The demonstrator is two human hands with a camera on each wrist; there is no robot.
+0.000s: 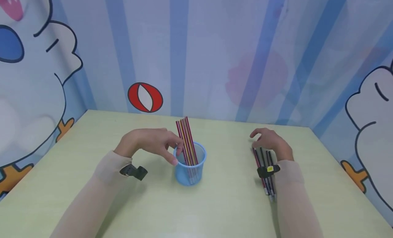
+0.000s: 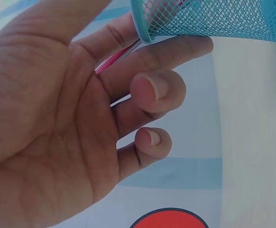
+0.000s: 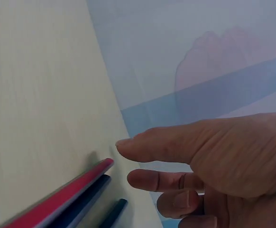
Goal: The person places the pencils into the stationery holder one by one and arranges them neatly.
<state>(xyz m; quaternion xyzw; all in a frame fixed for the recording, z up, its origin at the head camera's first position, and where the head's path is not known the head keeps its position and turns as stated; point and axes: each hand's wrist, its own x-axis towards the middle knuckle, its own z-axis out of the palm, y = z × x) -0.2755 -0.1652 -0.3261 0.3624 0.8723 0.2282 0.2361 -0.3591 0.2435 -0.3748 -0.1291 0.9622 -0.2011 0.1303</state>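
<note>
A light blue mesh pencil cup (image 1: 188, 176) stands upright on the table, holding a bundle of slim red, yellow and dark striped pencils (image 1: 188, 139) that leans toward the back left. At the cup's left side is my left hand (image 1: 156, 144), thumb and fingertips right at the rim. Its fingers are loosely bent in the left wrist view, one of them seen through the mesh. My right hand (image 1: 270, 140) hovers beyond the far ends of several dark and red pencils (image 1: 267, 183) lying on the table. Nothing shows between its fingers, and its wrist strap hides part of that bundle.
The pale yellow table (image 1: 227, 204) ends at a back edge against a blue striped cloth backdrop (image 1: 202, 60). Printed cartoon figures cover the cloth at left and right. A black strap (image 1: 133, 171) is on the left wrist.
</note>
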